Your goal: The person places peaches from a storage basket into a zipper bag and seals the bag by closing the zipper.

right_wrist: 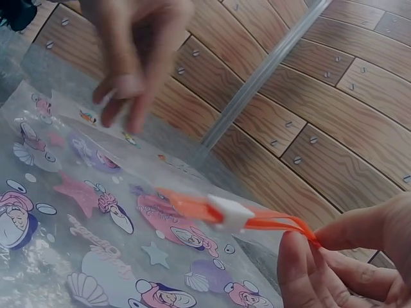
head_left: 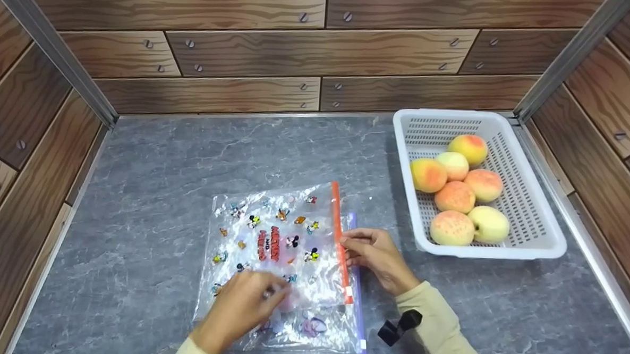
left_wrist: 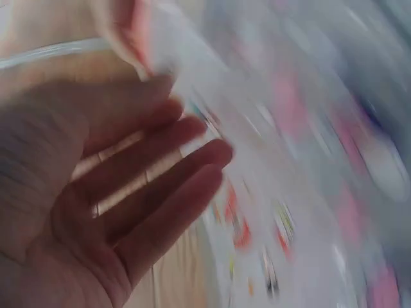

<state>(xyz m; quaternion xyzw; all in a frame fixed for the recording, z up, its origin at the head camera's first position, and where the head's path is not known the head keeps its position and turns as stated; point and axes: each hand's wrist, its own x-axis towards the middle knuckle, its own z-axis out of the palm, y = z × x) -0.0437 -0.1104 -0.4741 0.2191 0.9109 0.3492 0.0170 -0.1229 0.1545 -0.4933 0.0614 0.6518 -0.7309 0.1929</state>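
My right hand (head_left: 378,257) pinches the orange zip edge of a clear zip bag (head_left: 249,211) printed with small cartoon figures. In the right wrist view, thumb and fingers hold the orange zip strip (right_wrist: 270,222), which carries a white slider (right_wrist: 229,213). Over the near part of this bag hovers my left hand (head_left: 248,304), blurred, its fingers loosely extended. Nothing is held by those fingers (left_wrist: 173,205) in the left wrist view. Beneath lies a second clear bag (head_left: 335,332) with a purple zip edge and pink and purple pictures, partly covered.
On the right stands a white plastic basket (head_left: 532,202) holding several peaches (head_left: 455,198). The grey marbled tabletop (head_left: 149,191) is bounded by wood-patterned walls (head_left: 246,51) with metal corner rails.
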